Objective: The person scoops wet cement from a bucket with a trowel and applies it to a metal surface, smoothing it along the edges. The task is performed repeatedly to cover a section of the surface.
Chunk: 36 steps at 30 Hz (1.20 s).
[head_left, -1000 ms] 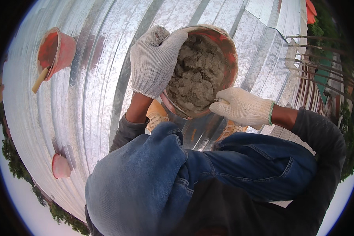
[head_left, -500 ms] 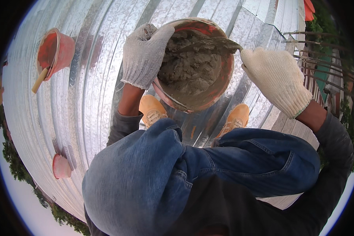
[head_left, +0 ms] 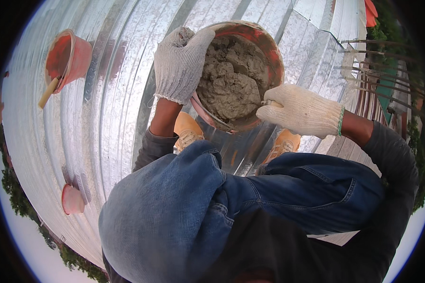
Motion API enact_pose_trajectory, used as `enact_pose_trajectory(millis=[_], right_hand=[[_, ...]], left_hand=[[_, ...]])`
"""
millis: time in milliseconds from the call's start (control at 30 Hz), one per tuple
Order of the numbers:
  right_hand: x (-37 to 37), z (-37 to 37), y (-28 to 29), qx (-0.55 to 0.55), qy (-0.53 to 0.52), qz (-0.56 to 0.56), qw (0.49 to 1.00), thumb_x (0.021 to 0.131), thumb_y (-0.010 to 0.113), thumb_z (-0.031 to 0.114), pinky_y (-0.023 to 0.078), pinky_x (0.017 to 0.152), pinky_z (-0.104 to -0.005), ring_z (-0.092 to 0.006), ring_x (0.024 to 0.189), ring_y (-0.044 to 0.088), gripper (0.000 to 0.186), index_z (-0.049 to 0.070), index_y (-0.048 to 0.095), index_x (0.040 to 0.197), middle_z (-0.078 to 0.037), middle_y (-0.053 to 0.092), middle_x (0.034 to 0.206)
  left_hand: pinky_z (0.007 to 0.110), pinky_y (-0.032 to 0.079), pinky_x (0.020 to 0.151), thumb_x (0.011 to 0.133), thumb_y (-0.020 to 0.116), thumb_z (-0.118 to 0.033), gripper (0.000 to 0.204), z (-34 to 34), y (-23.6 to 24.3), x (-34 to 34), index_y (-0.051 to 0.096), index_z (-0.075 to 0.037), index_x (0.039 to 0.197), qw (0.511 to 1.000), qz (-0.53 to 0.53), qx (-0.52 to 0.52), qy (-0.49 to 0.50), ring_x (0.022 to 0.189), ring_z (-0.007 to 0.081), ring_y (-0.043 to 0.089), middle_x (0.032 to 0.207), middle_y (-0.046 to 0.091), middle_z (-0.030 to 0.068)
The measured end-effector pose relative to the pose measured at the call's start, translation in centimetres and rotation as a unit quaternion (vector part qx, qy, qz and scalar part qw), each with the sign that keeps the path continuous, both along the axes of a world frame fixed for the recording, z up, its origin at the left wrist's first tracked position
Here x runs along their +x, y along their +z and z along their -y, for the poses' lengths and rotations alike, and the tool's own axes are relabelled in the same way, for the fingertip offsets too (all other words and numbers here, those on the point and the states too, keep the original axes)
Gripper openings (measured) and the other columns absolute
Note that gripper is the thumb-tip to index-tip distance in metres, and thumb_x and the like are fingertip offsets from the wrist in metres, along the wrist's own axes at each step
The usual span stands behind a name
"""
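Between my feet a red, cement-smeared bucket (head_left: 270, 47) holds wet, lumpy grey mortar (head_left: 226, 75). My left hand (head_left: 177, 66), in a grey knit glove, is closed on the bucket's left rim. My right hand (head_left: 293, 109), in a cream knit glove, is closed on a trowel handle (head_left: 270, 102) at the bucket's lower right side, its blade mostly buried in or coated by the mortar. My orange boots (head_left: 189, 127) show just beyond my bent knees.
The surface is corrugated galvanized sheet metal (head_left: 118, 94). At left lies a pink bucket (head_left: 80, 61) with a wooden-handled tool (head_left: 49, 92) in it. A smaller pink container (head_left: 73, 200) sits lower left. Rods (head_left: 363, 80) and foliage line the right edge.
Half a second ago my right hand was raised to the right, lifting the mortar-covered blade; it has moved left and down, and the blade is back in the mortar. My left hand stays on the rim.
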State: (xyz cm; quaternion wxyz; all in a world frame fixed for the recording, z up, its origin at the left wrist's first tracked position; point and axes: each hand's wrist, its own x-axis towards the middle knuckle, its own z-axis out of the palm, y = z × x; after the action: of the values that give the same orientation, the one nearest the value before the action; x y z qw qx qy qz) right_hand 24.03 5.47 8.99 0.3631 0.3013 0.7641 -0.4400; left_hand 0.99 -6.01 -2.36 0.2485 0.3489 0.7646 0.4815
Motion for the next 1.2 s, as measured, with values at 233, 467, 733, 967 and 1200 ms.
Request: enact_pose_trajectory(millis=[233,467,733,967,1200], right_hand=[[1.3,-2.9,0.5,0.495,0.310,-0.196,0.788,0.096,0.073,0.011,0.065,0.063,-0.0428,-0.0326,0.074,0.080,0.014,0.000,0.069,0.104,-0.015,0.076,0.083],[0.7,-0.9,-6.6,0.346,0.251,-0.115,0.897,0.097,0.070,0.013,0.066,0.068,-0.0484,-0.0374,0.080,0.081,0.016,-0.002,0.072,0.103,-0.019,0.077,0.084],[1.7,1.5,-1.7,0.247,0.206,-0.080,0.943,0.104,0.070,0.028,0.063,0.073,-0.0522,-0.0376,0.081,0.079,0.026,0.002,0.068,0.108,-0.017,0.073,0.081],[0.8,-3.5,-0.9,0.505,0.257,-0.259,0.782,0.100,0.072,0.019,0.063,0.066,-0.0472,-0.0359,0.074,0.078,0.017,0.004,0.067,0.107,-0.014,0.073,0.081],[1.2,1.6,-6.0,0.318,0.186,-0.179,0.912,0.100,0.071,0.018,0.064,0.065,-0.0477,-0.0367,0.076,0.079,0.018,0.002,0.064,0.101,-0.016,0.074,0.081]], left_hand=[[0.032,0.050,0.061,0.099,0.084,-0.048,0.050,0.1,-0.3,-1.1,0.072,-0.002,0.085,1.000,0.008,-0.027,-0.001,0.066,0.0090,0.056,0.069,0.064,0.0029],[0.035,0.052,0.066,0.098,0.083,-0.047,0.050,-0.3,0.0,-0.5,0.073,0.000,0.086,1.000,0.009,-0.030,0.001,0.069,0.0106,0.057,0.071,0.065,0.0049],[0.036,0.052,0.068,0.098,0.083,-0.046,0.050,-0.1,-0.8,-1.1,0.072,0.002,0.087,0.999,0.044,-0.023,0.013,0.069,0.0114,0.056,0.070,0.062,0.0050],[0.034,0.051,0.064,0.098,0.084,-0.043,0.046,0.4,-0.1,-1.6,0.073,0.000,0.086,0.999,0.037,-0.015,0.007,0.068,0.0103,0.057,0.070,0.065,0.0044],[0.029,0.048,0.064,0.101,0.084,-0.036,0.037,-0.5,-1.0,-1.7,0.075,-0.003,0.087,0.997,0.073,-0.031,0.001,0.073,0.0067,0.055,0.076,0.064,-0.0012]])
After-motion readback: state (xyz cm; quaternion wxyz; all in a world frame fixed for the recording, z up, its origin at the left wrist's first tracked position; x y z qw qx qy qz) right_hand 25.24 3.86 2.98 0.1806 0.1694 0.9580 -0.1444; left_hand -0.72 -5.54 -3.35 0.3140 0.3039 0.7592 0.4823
